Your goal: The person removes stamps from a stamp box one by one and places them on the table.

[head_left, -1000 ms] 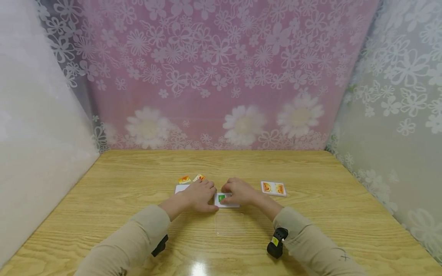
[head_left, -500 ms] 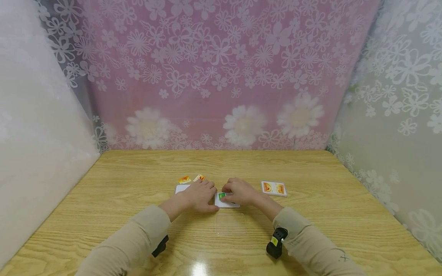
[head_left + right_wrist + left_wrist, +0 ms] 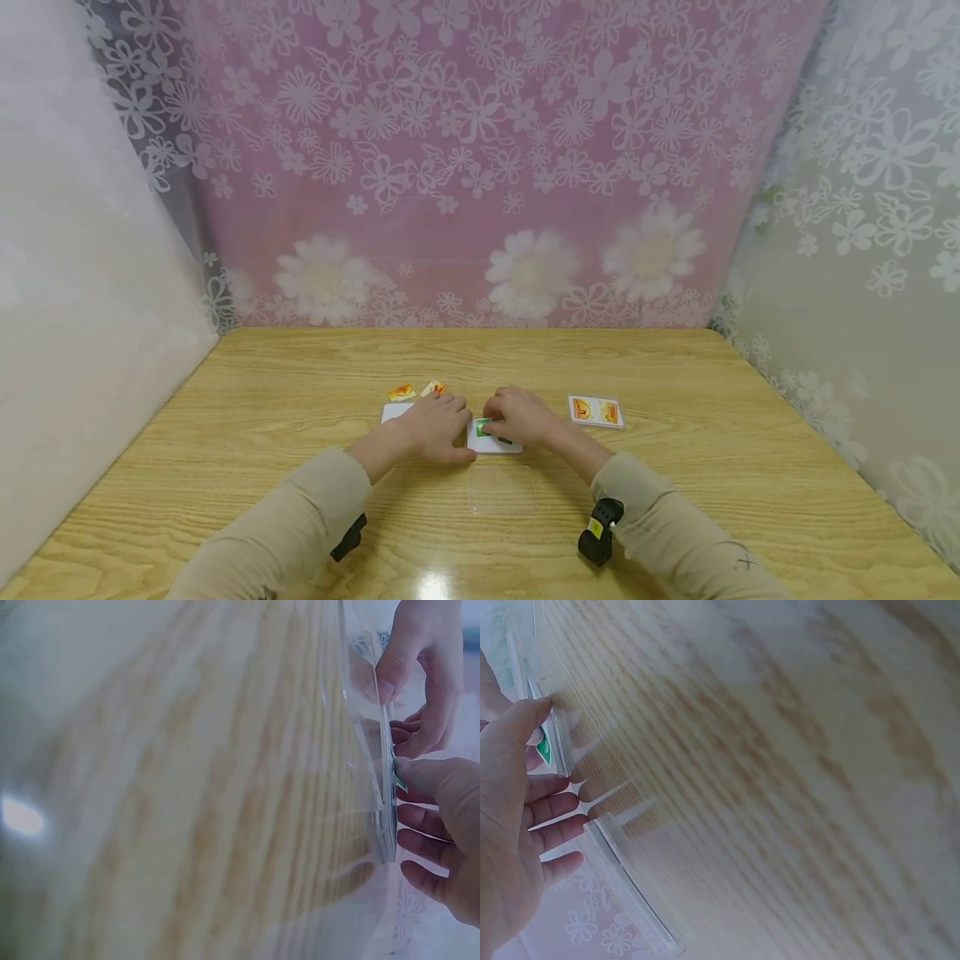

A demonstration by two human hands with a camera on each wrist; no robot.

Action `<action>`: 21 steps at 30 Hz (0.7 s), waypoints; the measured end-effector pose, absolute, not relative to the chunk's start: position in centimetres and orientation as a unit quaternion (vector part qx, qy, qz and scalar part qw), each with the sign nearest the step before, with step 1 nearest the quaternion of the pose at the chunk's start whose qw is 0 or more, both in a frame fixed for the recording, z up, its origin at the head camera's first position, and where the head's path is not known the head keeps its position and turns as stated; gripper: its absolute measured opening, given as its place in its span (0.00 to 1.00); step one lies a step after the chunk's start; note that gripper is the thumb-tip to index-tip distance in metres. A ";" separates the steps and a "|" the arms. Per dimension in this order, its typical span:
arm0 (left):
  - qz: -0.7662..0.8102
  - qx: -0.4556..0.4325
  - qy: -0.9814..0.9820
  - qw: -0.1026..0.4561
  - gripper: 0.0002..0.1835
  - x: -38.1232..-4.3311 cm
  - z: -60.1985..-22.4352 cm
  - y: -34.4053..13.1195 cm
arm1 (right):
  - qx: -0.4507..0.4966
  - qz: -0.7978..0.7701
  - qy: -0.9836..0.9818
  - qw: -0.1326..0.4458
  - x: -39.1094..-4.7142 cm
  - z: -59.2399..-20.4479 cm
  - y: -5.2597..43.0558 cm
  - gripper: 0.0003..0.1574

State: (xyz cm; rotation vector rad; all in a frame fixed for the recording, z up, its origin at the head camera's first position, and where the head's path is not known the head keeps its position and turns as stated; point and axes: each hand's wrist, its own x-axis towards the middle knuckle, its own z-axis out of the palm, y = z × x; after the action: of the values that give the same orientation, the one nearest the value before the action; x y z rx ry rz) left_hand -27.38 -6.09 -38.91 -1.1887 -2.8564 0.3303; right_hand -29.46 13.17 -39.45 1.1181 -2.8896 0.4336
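A flat white case (image 3: 480, 446) lies in front of me, a small green picture card (image 3: 483, 426) on its top face. A dark green patch shows on the case to the right of that card. My right hand (image 3: 525, 417) pinches the green card, thumb on its face and fingertips at the far side. At the case's left end rests my left hand (image 3: 435, 427), thumb (image 3: 531, 718) at the near corner and relaxed fingers toward the far side. Partly under the left wrist lies a second white case (image 3: 394, 410).
A clear plastic lid (image 3: 502, 489) lies nearer to me than the white case. Two small orange cards (image 3: 402, 392) sit behind my left hand. Off to the right is a case with orange pictures (image 3: 596, 411). The wooden table (image 3: 315, 358) meets a flowered curtain (image 3: 450, 208).
My right thumb has shifted slightly away from me on the green card, which now sits a little farther back. The dark green patch shows more. My left hand stays put.
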 end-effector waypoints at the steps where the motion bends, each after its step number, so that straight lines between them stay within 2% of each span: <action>1: 0.106 -0.381 -0.918 0.014 0.33 -27.4 -38.9 -6.1 | 0.359 0.137 -0.923 0.011 -29.4 -39.4 13.2 0.10; 8: 0.108 -0.378 -0.920 0.012 0.32 -27.4 -38.9 -6.0 | 0.368 0.135 -0.919 0.036 -29.4 -39.4 13.3 0.08; 21: 0.112 -0.372 -0.922 0.010 0.33 -27.4 -38.9 -6.0 | 0.363 0.153 -0.918 0.035 -29.6 -39.7 13.5 0.04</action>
State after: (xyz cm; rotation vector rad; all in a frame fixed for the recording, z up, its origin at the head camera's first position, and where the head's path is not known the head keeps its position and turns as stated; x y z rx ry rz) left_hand -27.42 -5.97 -38.87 -1.1607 -2.8777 0.3488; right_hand -29.56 13.48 -39.67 1.1167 -2.8221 0.4690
